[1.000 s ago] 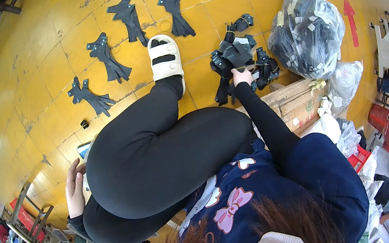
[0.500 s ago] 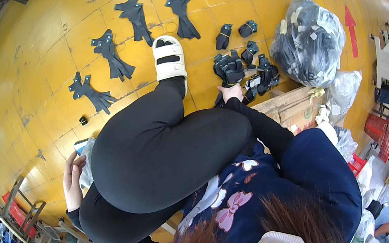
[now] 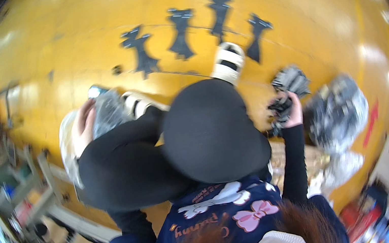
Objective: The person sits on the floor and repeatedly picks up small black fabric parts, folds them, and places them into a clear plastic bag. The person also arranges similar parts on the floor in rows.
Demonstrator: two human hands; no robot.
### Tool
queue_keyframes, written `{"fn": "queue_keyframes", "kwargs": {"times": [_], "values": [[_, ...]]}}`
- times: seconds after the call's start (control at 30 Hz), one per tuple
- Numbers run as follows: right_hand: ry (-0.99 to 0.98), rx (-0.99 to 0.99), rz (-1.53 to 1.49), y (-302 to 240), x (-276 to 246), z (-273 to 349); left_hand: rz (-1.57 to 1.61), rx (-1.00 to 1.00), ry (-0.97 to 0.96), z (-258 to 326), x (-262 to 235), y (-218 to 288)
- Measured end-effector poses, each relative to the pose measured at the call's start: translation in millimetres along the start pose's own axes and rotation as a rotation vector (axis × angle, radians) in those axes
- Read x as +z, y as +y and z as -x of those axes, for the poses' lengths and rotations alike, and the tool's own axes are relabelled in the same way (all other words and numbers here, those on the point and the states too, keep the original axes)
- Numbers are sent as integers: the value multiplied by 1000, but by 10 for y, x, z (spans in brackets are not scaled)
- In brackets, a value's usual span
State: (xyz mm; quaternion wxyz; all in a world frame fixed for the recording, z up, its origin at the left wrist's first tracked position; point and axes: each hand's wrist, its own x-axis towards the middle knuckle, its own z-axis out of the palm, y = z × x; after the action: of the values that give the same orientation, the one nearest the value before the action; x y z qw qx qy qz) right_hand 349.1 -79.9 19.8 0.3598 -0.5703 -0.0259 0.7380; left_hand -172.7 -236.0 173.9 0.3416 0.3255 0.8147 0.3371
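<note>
A yellow floor [image 3: 89,46] fills the room ahead of the hands, glossy, with pale patches of light toward its far and right edges. A red arrow [image 3: 371,123] is painted on it, right of the right hand. Metal racks [image 3: 20,186] with red and green items stand left of the left hand. Red crates [image 3: 370,218] sit low at the right, all blurred.

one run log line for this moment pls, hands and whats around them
right hand: holds dark cut pieces | left hand: on clear bag | yellow floor: four dark cut shapes laid in row | view: blurred
</note>
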Motion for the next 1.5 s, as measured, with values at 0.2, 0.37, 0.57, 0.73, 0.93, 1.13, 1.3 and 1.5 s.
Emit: {"fn": "queue_keyframes", "kwargs": {"times": [0.2,0.37,0.57,0.73,0.93,1.13,1.3,1.5], "values": [[-208,-58,241,-530,1111,-168,-402,48,728,332,-442,-1045],[-384,106,611,-548,2368,-114,-579,-249,950,848,-435,-2004],[-839,-119,1073,-111,3950,601,-558,-486,1005,984,-192,-2025],[-1246,-59,1180,749,4924,1642,-1017,-861,803,1054,-383,-2440],[-1536,-102,1418,2193,5010,1793,-1136,-809,700,1081,-994,-3164],[-1305,325,1954,2417,4580,1062,-273,-680,1102,1256,-1365,-2878],[-1362,281,1927,2138,4607,1025,528,-100,1309,1880,-1710,-3277],[-1195,285,1913,1964,4435,687,-853,154,899,1457,-368,-2215]]}}
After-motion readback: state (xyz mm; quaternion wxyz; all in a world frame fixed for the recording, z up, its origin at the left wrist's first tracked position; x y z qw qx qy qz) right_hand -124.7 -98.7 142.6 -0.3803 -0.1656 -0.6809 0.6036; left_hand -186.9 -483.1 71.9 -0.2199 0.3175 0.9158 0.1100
